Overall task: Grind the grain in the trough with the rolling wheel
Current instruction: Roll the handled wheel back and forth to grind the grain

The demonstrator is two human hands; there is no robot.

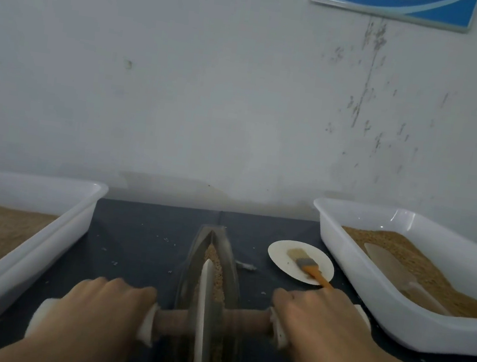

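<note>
A narrow boat-shaped metal trough [231,265] runs away from me down the middle of the dark table, with brown grain [216,268] along its groove. A thin rolling wheel [202,311] stands on edge in the groove at the near part of the trough. A wooden axle [247,320] passes through it, with white-wrapped handles at both ends. My left hand [98,311] grips the left handle [147,324] from above. My right hand [322,323] grips the right handle [278,325] the same way.
A white tub [43,241] of brown meal sits at the left. Another white tub [368,284] at the right holds grain and a scoop [394,270]. A small white plate [282,252] with an orange-handled brush [307,267] lies between trough and right tub. The wall stands close behind.
</note>
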